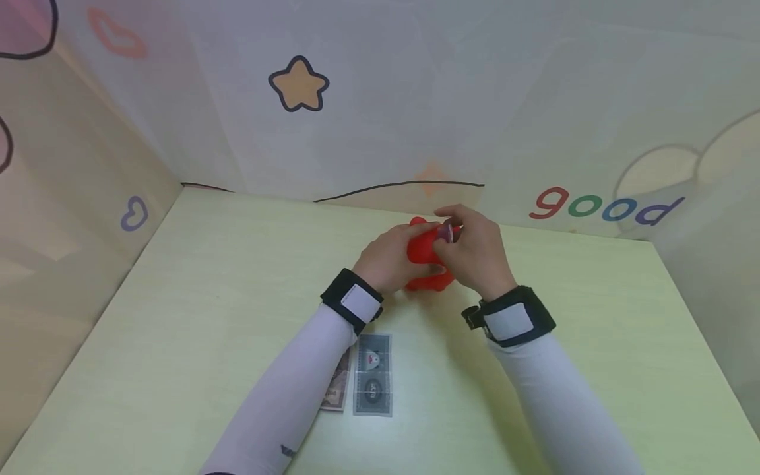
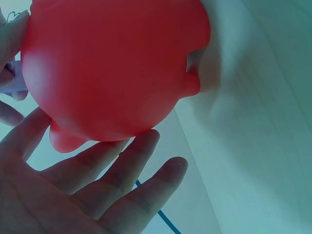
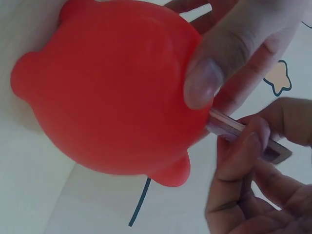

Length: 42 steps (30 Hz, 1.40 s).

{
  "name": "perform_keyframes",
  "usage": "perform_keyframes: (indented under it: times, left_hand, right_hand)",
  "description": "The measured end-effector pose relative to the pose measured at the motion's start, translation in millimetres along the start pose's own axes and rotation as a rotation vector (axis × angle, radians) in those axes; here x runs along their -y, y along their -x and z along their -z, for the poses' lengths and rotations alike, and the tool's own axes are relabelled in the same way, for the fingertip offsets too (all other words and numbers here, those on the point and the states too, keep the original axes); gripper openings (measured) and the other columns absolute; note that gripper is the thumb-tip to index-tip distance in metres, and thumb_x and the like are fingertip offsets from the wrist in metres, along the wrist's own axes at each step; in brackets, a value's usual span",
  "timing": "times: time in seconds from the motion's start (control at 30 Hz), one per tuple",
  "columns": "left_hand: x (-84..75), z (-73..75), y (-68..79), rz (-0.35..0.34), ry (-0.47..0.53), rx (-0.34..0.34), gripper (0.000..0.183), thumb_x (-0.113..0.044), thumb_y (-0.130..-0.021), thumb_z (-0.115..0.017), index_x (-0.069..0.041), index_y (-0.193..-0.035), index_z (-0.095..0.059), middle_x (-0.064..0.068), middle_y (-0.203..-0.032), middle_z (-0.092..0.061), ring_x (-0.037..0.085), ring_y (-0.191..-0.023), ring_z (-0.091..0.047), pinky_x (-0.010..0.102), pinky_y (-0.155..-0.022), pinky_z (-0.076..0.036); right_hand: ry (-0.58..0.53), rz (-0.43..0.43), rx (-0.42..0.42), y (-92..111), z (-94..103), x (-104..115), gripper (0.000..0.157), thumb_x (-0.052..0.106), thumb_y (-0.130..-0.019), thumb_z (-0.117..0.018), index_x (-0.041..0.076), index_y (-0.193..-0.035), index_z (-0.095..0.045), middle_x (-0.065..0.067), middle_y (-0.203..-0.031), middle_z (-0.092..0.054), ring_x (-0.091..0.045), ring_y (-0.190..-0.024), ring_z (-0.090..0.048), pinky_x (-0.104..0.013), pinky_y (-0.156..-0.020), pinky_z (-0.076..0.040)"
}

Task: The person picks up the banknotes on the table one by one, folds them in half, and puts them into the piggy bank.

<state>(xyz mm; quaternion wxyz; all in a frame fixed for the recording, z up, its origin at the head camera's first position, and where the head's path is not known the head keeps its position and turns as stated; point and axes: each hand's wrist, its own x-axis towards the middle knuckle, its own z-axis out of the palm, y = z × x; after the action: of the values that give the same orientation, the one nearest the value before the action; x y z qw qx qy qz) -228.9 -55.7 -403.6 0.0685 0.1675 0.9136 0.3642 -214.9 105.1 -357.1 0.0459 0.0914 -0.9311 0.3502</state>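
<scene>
Bracing on 1 side, pinching on the other

A glossy, rounded red figure (image 1: 423,249), apparently plastic and with stubby knobs for feet, is at the far side of the pale, yellow-green bench (image 1: 237,297). Its feet are turned down toward the surface; I cannot tell whether they bear its full weight.

The left hand (image 1: 388,256) has its grip parted about as wide as the body, the thumb on the near side and the fingers spread round the other. That broad cradle likely serves to keep so smooth and round a thing from rolling or sliding under a push.

The right hand (image 1: 477,247) has a nearly closed grip, thumb and fingertips pinching a thin, purplish folded paper strip (image 3: 229,127). In the right wrist view, 1 end of the strip meets the figure's edge near the left thumb; the opening, if there is 1, is hidden. Folding probably makes the paper narrow and stiff enough to push endwise, and the pinch leaves the leading end free.

Nearer the person, 2 flat notes lie side by side: a grey-blue printed banknote (image 1: 373,389) and a brownish printed banknote (image 1: 337,389) partly hidden by the left sleeve (image 1: 285,396). There they seem within easy reach, yet out of the working space.
</scene>
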Motion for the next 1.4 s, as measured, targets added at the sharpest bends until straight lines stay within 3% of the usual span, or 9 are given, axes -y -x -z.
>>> perform_keyframes:
  times: [0.13,0.53,0.87,1.13,1.4]
  left_hand:
    - [-0.3,0.4,0.0,0.001,0.004,0.002,0.072,-0.036,-0.088,-0.082,-0.029,-0.152,-0.050,0.002,-0.137,-0.063,0.022,-0.118,-0.060,0.040,-0.096,-0.059]
    - [0.3,0.1,-1.6,-0.022,-0.002,0.004,0.072,-0.033,-0.087,-0.084,-0.029,-0.151,-0.052,0.001,-0.134,-0.065,0.021,-0.115,-0.061,0.040,-0.099,-0.058]
    - [0.5,0.8,-1.8,-0.024,0.010,0.003,0.071,-0.035,-0.087,-0.083,-0.033,-0.151,-0.052,0.000,-0.133,-0.065,0.020,-0.115,-0.061,0.039,-0.097,-0.058]
    - [1.9,0.7,-1.2,0.004,0.025,0.006,0.074,-0.037,-0.087,-0.083,-0.030,-0.153,-0.050,0.001,-0.137,-0.063,0.021,-0.120,-0.060,0.039,-0.097,-0.059]
    - [2.3,1.6,-1.0,-0.021,0.022,0.003,0.071,-0.035,-0.088,-0.082,-0.029,-0.152,-0.051,0.001,-0.134,-0.065,0.021,-0.117,-0.061,0.039,-0.098,-0.058]
  right_hand:
    - [0.009,-0.027,0.019,-1.7,2.1,3.0,0.055,0.008,-0.086,-0.074,0.009,-0.140,-0.060,-0.016,-0.111,-0.068,-0.030,-0.078,-0.064,-0.041,-0.073,-0.064]
    - [-0.003,-0.068,0.032,-3.8,-1.2,10.5,0.075,0.006,-0.083,-0.076,0.010,-0.152,-0.046,-0.017,-0.110,-0.069,-0.033,-0.091,-0.067,-0.050,-0.082,-0.064]
    - [0.017,-0.053,0.004,-6.1,2.1,12.5,0.070,0.008,-0.086,-0.073,0.010,-0.151,-0.046,-0.017,-0.100,-0.068,-0.032,-0.081,-0.068,-0.046,-0.074,-0.065]
    - [0.013,-0.072,-0.010,-4.9,1.9,12.2,0.072,0.007,-0.086,-0.075,0.010,-0.152,-0.047,-0.020,-0.109,-0.070,-0.036,-0.091,-0.071,-0.052,-0.080,-0.064]
    - [0.054,-0.043,-0.047,-5.7,-3.1,15.3,0.071,0.006,-0.086,-0.075,0.008,-0.151,-0.047,-0.016,-0.087,-0.070,-0.028,-0.070,-0.067,-0.047,-0.073,-0.065]
